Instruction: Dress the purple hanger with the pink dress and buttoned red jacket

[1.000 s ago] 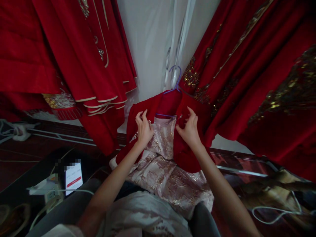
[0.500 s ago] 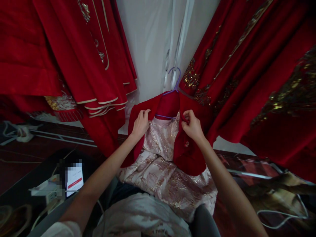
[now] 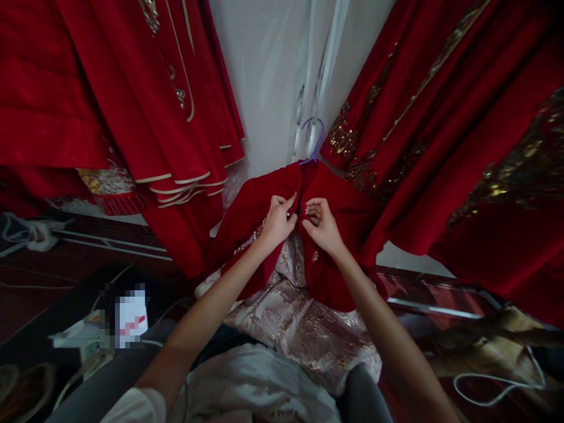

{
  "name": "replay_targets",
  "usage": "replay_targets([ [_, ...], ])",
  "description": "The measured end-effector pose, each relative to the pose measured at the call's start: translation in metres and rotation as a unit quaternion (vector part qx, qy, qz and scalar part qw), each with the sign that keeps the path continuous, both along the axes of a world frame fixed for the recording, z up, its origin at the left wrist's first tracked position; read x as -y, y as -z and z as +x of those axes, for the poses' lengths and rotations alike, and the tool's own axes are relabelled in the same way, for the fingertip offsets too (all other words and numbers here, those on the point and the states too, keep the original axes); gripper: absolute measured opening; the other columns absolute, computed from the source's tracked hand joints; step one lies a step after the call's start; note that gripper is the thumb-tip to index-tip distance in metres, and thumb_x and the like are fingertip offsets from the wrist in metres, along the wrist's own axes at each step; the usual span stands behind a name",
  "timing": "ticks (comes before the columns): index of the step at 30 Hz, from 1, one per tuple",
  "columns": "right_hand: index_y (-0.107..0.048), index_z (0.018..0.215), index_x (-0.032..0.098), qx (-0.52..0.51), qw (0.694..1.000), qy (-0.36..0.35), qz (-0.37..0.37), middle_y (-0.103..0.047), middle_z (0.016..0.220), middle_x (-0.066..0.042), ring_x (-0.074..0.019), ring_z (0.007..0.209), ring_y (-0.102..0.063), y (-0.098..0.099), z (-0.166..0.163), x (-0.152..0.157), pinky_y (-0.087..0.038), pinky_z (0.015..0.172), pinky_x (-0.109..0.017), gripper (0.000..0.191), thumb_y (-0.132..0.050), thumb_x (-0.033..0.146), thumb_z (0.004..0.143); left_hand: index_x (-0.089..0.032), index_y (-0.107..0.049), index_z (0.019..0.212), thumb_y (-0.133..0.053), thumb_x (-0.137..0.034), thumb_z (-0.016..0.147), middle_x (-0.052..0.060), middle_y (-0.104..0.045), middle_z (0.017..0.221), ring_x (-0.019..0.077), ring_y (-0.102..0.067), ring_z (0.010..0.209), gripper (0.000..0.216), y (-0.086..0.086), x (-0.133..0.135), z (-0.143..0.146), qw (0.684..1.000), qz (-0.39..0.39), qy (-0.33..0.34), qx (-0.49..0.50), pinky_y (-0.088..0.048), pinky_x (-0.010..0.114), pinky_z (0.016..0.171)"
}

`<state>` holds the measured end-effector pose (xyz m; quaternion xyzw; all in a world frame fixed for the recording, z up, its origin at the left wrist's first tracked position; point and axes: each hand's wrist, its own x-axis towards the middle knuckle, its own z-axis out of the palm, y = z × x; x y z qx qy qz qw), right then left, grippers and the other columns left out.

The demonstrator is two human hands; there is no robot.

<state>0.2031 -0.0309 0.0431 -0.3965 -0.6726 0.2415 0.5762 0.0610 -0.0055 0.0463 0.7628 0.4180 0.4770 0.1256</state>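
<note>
A short red jacket [image 3: 258, 194] hangs on a purple hanger [image 3: 314, 141] over a pale pink and gold brocade dress [image 3: 304, 329]. My left hand [image 3: 279, 223] is closed on the jacket's left front edge, near beaded trim. Facing it across a narrow gap, my right hand [image 3: 323, 226] has its curled fingers on the right front edge, where small shiny beads show. The fabric inside both grips is mostly hidden. Below my hands the brocade shows between the two fronts, and its skirt spreads toward my lap.
Red garments with pale piping [image 3: 176, 135] hang on the left, and red ones with gold embroidery [image 3: 440, 129] on the right. A lit phone [image 3: 132, 317] stands at lower left beside a white power strip [image 3: 83, 335]. A white cable [image 3: 497, 390] loops at lower right.
Both hands have moved inward, drawing the jacket's two front edges together from wide apart. They now cover the dress's bodice and the hanger's lower bar.
</note>
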Motion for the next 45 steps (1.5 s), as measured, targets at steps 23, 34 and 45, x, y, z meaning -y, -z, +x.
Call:
replay_targets([
  [23, -0.050, 0.102, 0.023, 0.000, 0.999, 0.018, 0.048, -0.063, 0.099, -0.005, -0.0157, 0.093, -0.064, 0.006, -0.001, 0.008, -0.055, 0.079, -0.029, 0.020, -0.057, 0.036, 0.089, -0.020, -0.055, 0.093, -0.053, -0.012, 0.082, 0.003, -0.063, 0.092, 0.0148, -0.063, 0.084, 0.013, -0.009, 0.016, -0.013, 0.995, 0.075, 0.063, -0.031, -0.051, 0.028, 0.080],
  [34, -0.069, 0.099, 0.019, -0.018, 0.997, 0.074, 0.029, -0.073, 0.098, -0.005, -0.0187, 0.088, -0.071, -0.009, 0.003, 0.015, -0.058, 0.083, -0.033, 0.027, -0.067, 0.038, 0.081, -0.017, -0.056, 0.083, -0.058, -0.021, 0.082, 0.001, -0.059, 0.079, 0.0124, -0.057, 0.069, 0.005, -0.031, 0.007, -0.019, 0.980, 0.099, 0.100, -0.138, -0.046, 0.024, 0.067],
  [45, -0.072, 0.108, 0.020, -0.060, 0.994, 0.088, -0.003, -0.073, 0.105, -0.004, -0.0240, 0.094, -0.071, -0.003, 0.006, 0.015, -0.056, 0.092, -0.041, 0.037, -0.072, 0.038, 0.075, -0.016, -0.062, 0.088, -0.057, -0.017, 0.081, 0.003, -0.067, 0.082, 0.0138, -0.064, 0.073, 0.009, -0.027, 0.005, -0.016, 0.984, 0.064, 0.116, -0.122, -0.051, 0.025, 0.071],
])
